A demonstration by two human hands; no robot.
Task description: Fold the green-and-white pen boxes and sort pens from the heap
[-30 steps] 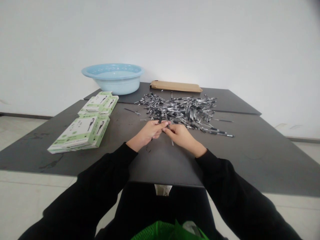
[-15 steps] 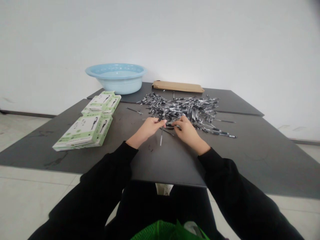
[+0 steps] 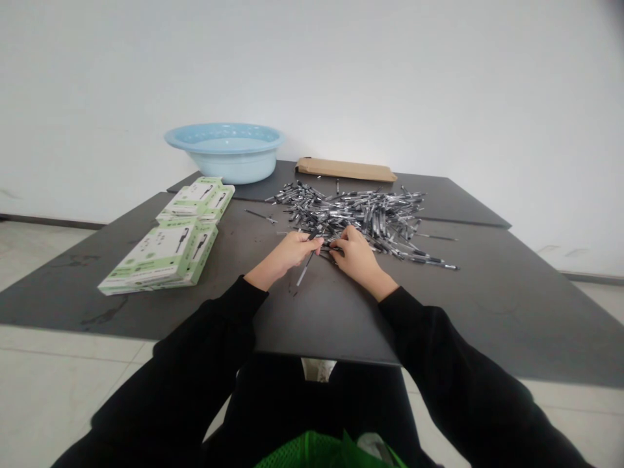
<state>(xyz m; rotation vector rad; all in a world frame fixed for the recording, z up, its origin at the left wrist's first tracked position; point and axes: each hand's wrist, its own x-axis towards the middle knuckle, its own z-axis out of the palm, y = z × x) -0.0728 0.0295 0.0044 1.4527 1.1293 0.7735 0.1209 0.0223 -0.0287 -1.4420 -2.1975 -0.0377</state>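
Observation:
My left hand (image 3: 293, 250) is closed, thumb against forefinger, on a slim pen (image 3: 305, 268). Its clear end slants down toward me, and a dark part shows above the thumb. Just to the right, my right hand (image 3: 355, 252) has its fingertips pinched together at the near edge of a heap of pens (image 3: 363, 211). What sits between those fingertips is too small to make out. The heaped pens have clear barrels and black grips, and they lie in many directions.
Green-and-white boxes (image 3: 156, 253) with pen pictures are stacked on the left of the dark table (image 3: 439, 312). Behind them stands a light blue basin (image 3: 234, 162). A flat brown cardboard package (image 3: 346, 169) lies beyond the heap, near the white wall. Small dark bits lie before my left hand.
The pen in my left hand has tilted, its lower end swinging left. My right hand has moved slightly left, closer to my left hand.

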